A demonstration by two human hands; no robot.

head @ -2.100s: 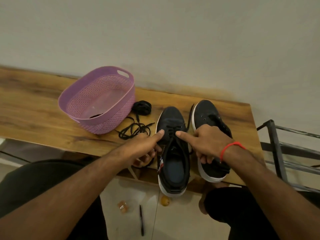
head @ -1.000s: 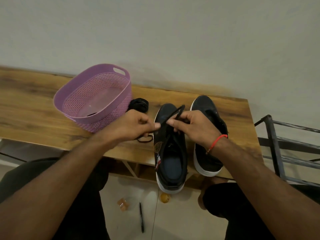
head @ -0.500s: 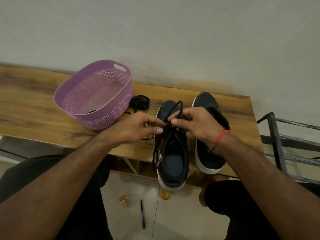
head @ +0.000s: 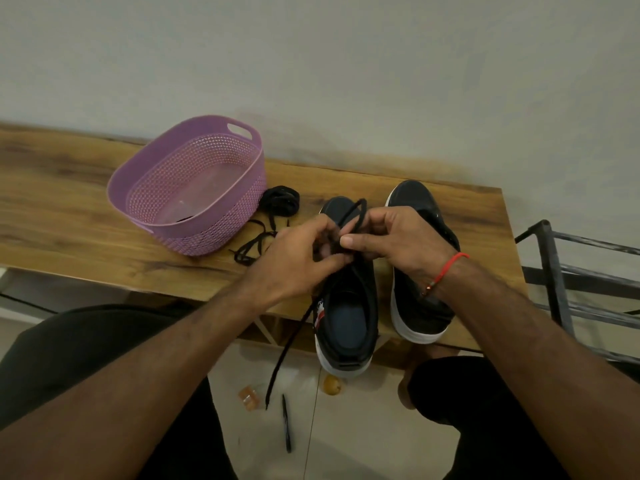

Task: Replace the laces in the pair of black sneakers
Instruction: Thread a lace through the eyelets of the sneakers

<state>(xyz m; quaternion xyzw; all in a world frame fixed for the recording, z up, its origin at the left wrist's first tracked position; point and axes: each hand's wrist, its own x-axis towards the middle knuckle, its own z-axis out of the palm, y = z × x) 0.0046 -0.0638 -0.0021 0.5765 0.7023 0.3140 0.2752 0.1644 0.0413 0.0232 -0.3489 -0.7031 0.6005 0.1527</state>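
Observation:
Two black sneakers with white soles stand side by side on the wooden table [head: 69, 209], heels toward me. Over the left sneaker [head: 348, 327] my left hand [head: 294, 261] and my right hand [head: 398, 240] meet, and both pinch its black lace [head: 353, 211]. A loop of the lace rises above my fingers. One loose end hangs off the table edge down toward the floor. The right sneaker [head: 420, 306] is partly hidden behind my right hand. A loose black lace [head: 252, 245] and a coiled black lace [head: 280, 200] lie left of the shoes.
A purple perforated plastic basket [head: 194, 188] stands on the table left of the laces. A black metal rack [head: 568, 282] is at the table's right end. On the floor below lie a pen [head: 286, 424] and small bits of debris. My knees are under the table edge.
My hands went from pointing at the left sneaker to lifting its lace and forming a loop. One lace end now dangles lower, past the table edge.

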